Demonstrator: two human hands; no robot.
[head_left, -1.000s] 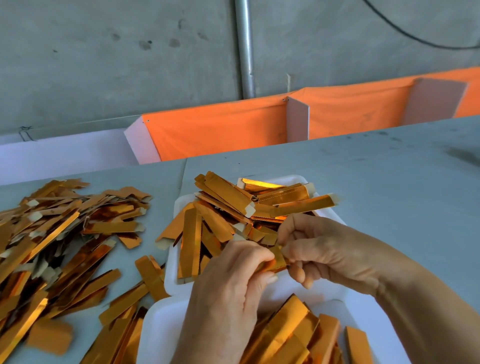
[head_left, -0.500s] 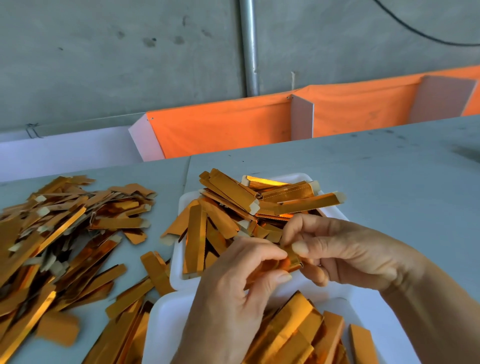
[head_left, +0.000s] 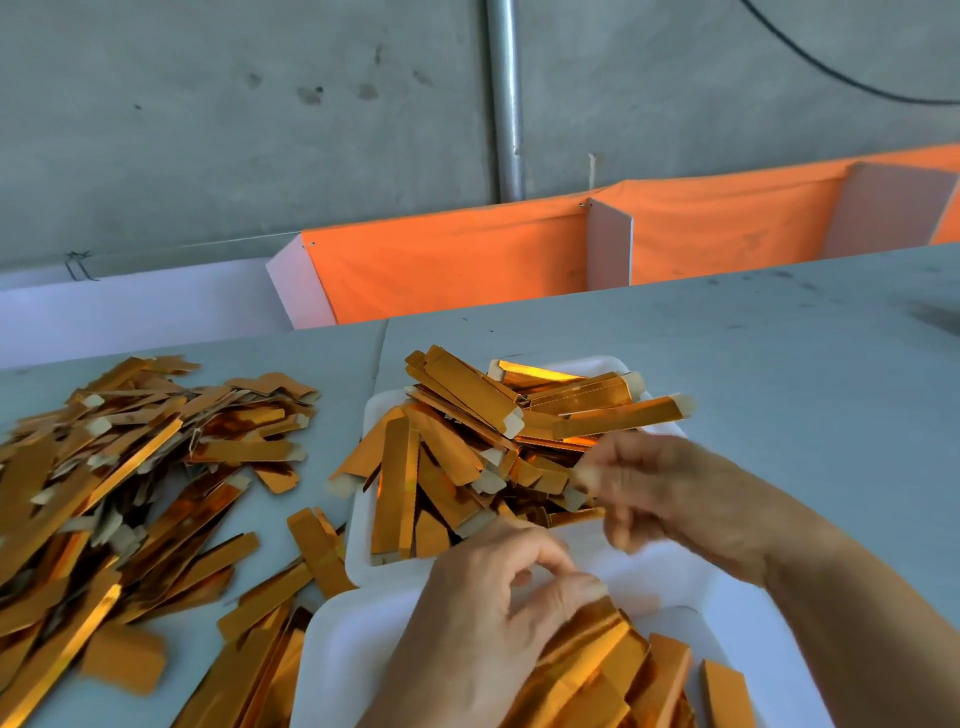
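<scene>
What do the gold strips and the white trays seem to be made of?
The strips look like thin card with a mirror-like gold foil face; dull beige tabs show at the ends. The trays are probably foam or moulded plastic: matt white, thick rounded rims.

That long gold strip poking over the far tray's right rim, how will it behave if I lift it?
The gold strip is probably light and stiff: it juts past the far tray's rim without drooping. Its shiny foil face may be slippery. Being thin card, it likely creases.
</scene>
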